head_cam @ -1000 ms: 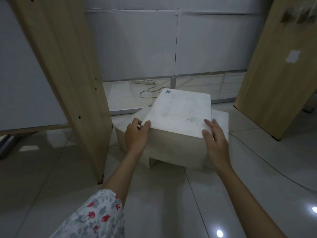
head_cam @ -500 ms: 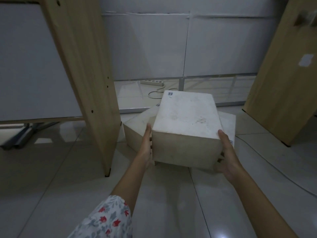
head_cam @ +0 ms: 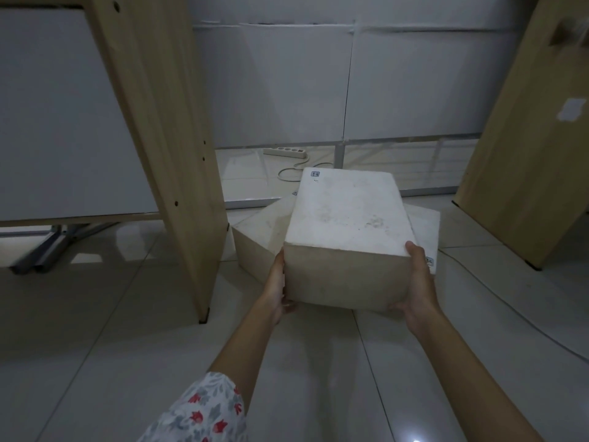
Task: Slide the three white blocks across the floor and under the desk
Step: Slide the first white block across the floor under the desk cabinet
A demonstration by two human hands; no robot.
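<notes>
A large white block (head_cam: 347, 224) is held just above the tiled floor, its near end raised. My left hand (head_cam: 276, 291) grips its lower left edge and my right hand (head_cam: 417, 282) wraps its right near corner from below. Behind it lie two more white blocks: one (head_cam: 258, 237) angled at the left, one (head_cam: 425, 228) at the right with a small label, both partly hidden by the held block. They sit between the two wooden side panels of the desk (head_cam: 165, 138).
The desk's right wooden panel (head_cam: 526, 161) stands at the right. A white power strip (head_cam: 284, 151) and its cord lie by the back wall. A thin cable (head_cam: 510, 317) runs across the floor at right. Metal legs (head_cam: 47, 253) show at left.
My hands have shifted from the block's top edge to its lower sides, and the top block has been lifted and pulled toward me.
</notes>
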